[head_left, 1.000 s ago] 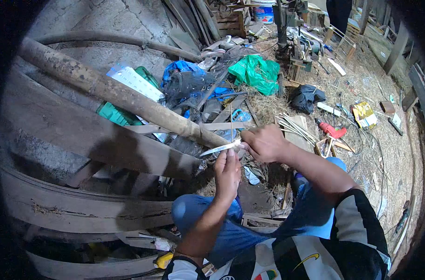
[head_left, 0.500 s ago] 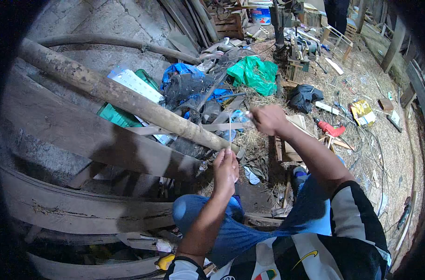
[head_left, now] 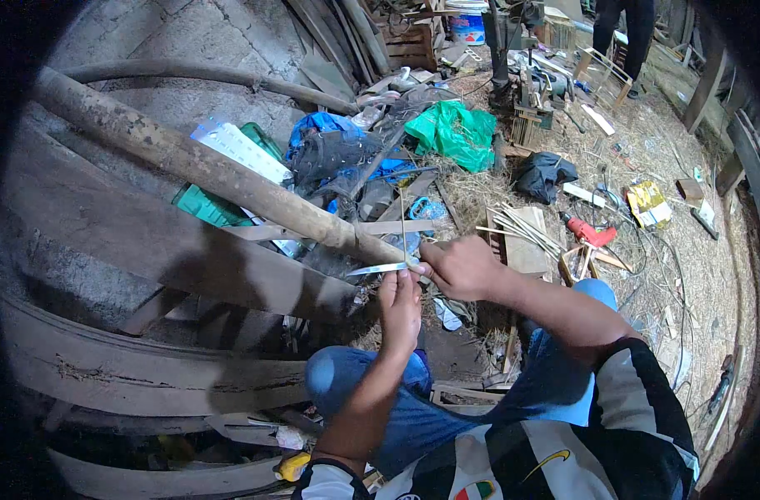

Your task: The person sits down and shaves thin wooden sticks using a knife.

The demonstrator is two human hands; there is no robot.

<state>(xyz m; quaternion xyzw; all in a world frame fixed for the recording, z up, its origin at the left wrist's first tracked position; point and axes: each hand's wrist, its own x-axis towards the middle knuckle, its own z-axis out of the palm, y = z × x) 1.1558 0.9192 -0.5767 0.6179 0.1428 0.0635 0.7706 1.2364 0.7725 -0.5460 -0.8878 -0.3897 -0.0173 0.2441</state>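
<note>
My left hand (head_left: 401,312) pinches the lower end of a thin wooden stick (head_left: 403,218), which stands roughly upright above my fingertips. Closed around a knife's handle, my right hand (head_left: 465,268) is just to the right of it. The knife's blade (head_left: 376,269) points left and crosses the stick low down, right above my left fingertips. The handle is mostly hidden by my fingers. A thick bamboo pole (head_left: 230,182) slants down from the upper left and ends behind my hands.
Several thin sticks (head_left: 526,229) lie on a board beyond my right forearm. Near them are a red drill (head_left: 588,230), a black bag (head_left: 544,176) and a green plastic bag (head_left: 455,135). Wooden planks (head_left: 155,367) fill the left. A person's dark-clothed legs (head_left: 634,37) stand at the top right.
My right hand swung up and away to the right, then came back, and the blade is again across the stick. The person's legs at the top right moved further into view.
</note>
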